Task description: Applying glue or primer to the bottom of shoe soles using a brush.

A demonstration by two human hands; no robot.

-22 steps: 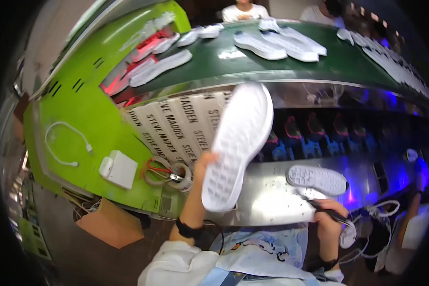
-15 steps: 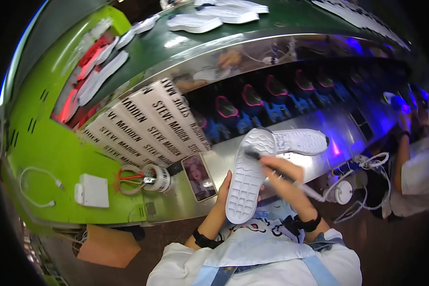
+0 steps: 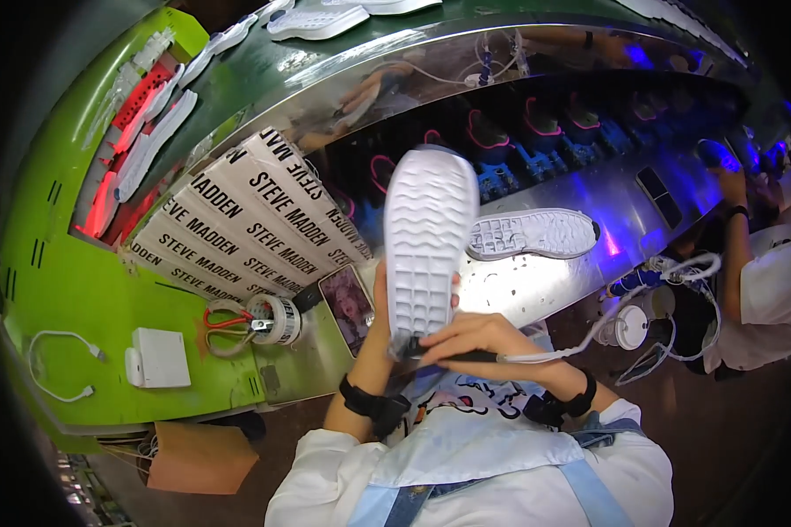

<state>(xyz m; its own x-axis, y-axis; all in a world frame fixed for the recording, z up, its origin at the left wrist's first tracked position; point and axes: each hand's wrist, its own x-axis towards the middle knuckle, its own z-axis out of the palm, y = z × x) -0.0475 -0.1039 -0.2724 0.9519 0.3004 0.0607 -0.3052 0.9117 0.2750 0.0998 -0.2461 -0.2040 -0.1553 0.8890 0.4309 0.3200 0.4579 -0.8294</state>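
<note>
A white shoe sole (image 3: pixel 430 220) stands tilted up before me, its wavy end away and its grid of square cells near. My left hand (image 3: pixel 380 301) grips it, thumb side along the left edge and fingertips showing at the right edge. At the sole's near end, my right hand (image 3: pixel 476 337) is closed around a thin dark-handled brush (image 3: pixel 466 357); its tip meets the near edge of the sole. A pale hose (image 3: pixel 545 357) runs off to the right from the handle. A second white sole (image 3: pixel 536 234) lies on the metal bench just beyond to the right.
A printed white carton (image 3: pixel 246 228) stands at left, near a phone (image 3: pixel 347 303), tape roll (image 3: pixel 277 320) and scissors (image 3: pixel 228 323). Dark fixtures with pink rims (image 3: pixel 486 130) line the back. White soles (image 3: pixel 318 22) lie on the green belt. Someone's arm (image 3: pixel 735 220) is at far right.
The sole has risen and swung more upright, away from the second sole. My right hand and brush have moved from its wavy end down to its near end.
</note>
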